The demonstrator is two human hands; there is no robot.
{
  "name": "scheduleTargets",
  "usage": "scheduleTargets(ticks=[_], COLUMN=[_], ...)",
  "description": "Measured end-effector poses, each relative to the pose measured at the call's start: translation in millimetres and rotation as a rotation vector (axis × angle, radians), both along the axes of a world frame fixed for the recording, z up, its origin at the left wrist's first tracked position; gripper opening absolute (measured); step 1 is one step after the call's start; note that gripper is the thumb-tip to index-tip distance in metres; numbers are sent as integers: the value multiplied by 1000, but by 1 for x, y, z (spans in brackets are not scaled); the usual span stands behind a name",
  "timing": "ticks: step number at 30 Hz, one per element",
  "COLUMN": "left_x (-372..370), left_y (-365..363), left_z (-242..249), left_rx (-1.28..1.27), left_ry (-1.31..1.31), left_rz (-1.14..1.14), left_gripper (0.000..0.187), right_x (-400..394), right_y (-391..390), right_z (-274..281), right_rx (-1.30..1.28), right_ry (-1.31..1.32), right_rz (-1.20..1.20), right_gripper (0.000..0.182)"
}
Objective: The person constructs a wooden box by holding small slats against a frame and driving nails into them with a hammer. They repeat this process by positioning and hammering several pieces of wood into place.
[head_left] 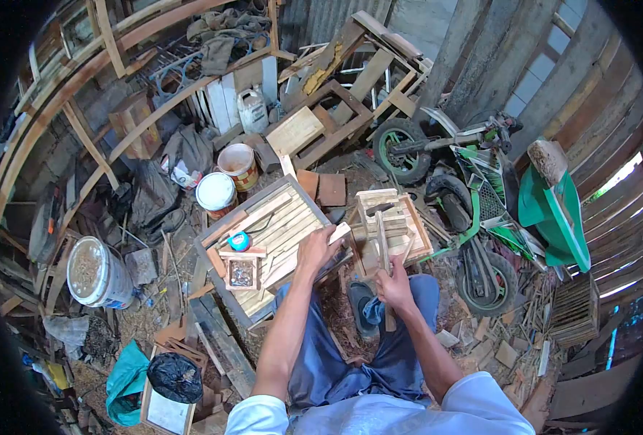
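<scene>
My right hand is closed around the wooden handle of a hammer, whose dark metal head points away from me. Beneath the hammer head is a small pale wooden box-like frame. My left hand grips a short light piece of wood at the right side of the low slatted worktable. On that table are a blue round tape-like object and a small wooden box of nails or similar metal bits. The fingers of my left hand are partly hidden.
A green small motorbike stands at the right, beside a green plastic chair-like item. Buckets, including a white-lidded one and one filled with sawdust-like material, stand left. Wood scraps litter the ground.
</scene>
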State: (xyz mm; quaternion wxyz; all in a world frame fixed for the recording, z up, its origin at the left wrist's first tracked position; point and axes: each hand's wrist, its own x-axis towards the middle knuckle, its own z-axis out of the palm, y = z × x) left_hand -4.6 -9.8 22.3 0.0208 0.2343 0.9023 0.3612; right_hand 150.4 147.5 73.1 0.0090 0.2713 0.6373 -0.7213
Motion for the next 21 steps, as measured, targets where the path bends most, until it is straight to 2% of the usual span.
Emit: scheduleTargets(ticks=[5,6,9,11,13,14,17,18,21], left_x=[4,5,3,5,5,7,4,5,7], left_y=[2,3,5,5,4,5,8,9,10], left_z=[4,4,5,1,-4,-1,0,6,1], left_rx=[18,19,-3,-64,-101,-136,-173,-185,-186], left_ry=[-24,-18,-36,-50,12,27,16,-1,18], left_rz=[3,13,58,100,126,136,147,143,144], left_gripper=[39,38,43,45,50,51,56,57,60], right_x=[17,20,21,24,19,15,5,4,0], right_y=[-7,-5,14,17,19,16,21,28,39], right_z=[39,40,26,22,52,77,66,40,19], right_rx=[-28,69,424,558,702,644,641,694,798], right_ry=[20,-46,-82,-8,135,10,39,43,-103], right_rz=[71,126,274,259,275,271,319,353,493], right_gripper=[45,51,52,31,28,26,28,27,26])
